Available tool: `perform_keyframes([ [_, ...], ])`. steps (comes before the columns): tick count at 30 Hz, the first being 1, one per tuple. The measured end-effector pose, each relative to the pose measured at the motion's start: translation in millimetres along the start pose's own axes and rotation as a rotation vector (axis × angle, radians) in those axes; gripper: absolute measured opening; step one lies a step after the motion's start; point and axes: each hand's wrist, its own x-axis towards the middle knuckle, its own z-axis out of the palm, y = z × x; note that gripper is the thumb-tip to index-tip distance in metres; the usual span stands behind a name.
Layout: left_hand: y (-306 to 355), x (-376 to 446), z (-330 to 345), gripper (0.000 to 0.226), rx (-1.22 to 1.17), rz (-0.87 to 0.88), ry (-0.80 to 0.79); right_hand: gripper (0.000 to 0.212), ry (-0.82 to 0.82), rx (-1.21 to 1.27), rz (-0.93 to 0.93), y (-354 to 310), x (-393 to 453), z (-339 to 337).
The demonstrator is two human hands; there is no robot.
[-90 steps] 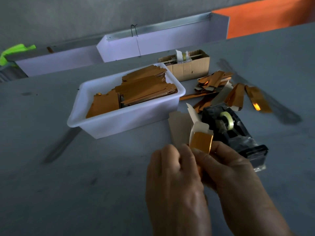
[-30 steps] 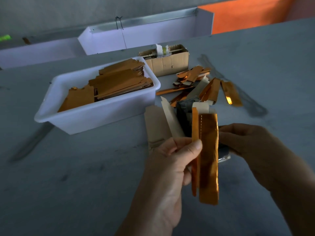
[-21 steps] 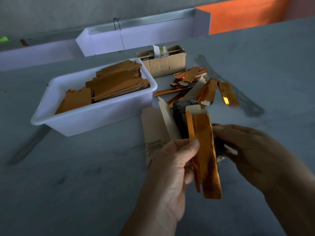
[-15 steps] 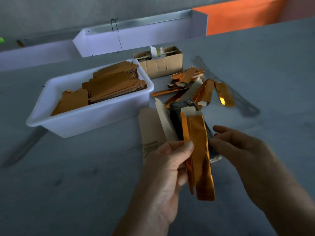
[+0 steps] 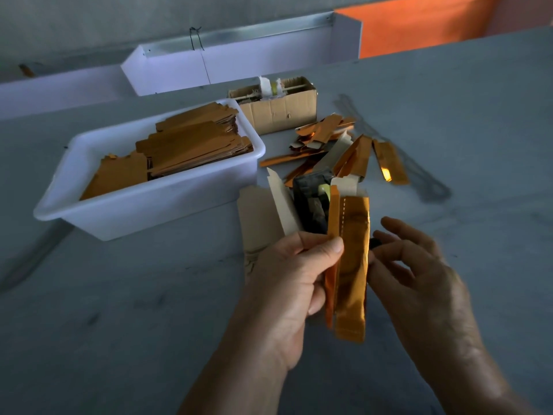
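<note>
Above the table (image 5: 119, 324), between both hands, the flattened gold foil carton (image 5: 352, 265) stands upright, pinched by the left hand (image 5: 287, 283) thumb and fingers, while the right hand (image 5: 419, 280) fingers hang loosely spread just beside it, a tape dispenser (image 5: 311, 202) just beyond.
</note>
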Motion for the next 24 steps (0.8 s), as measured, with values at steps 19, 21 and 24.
perform_keyframes([
  [19, 13.3, -6.2, 6.9, 0.008, 0.089, -0.006, -0.039, 0.030, -0.464, 0.179, -0.116, -27.4, 12.0, -41.5],
  [21, 14.2, -7.8, 4.0, 0.010, 0.089, 0.013, -0.025, 0.011, -0.506, 0.121, -0.139, -33.3, 15.9, -36.9],
  [24, 15.8, -11.2, 2.7, 0.009, 0.108, 0.059, -0.002, 0.011, -0.543, 0.057, -0.139, -38.1, 17.8, -30.1],
])
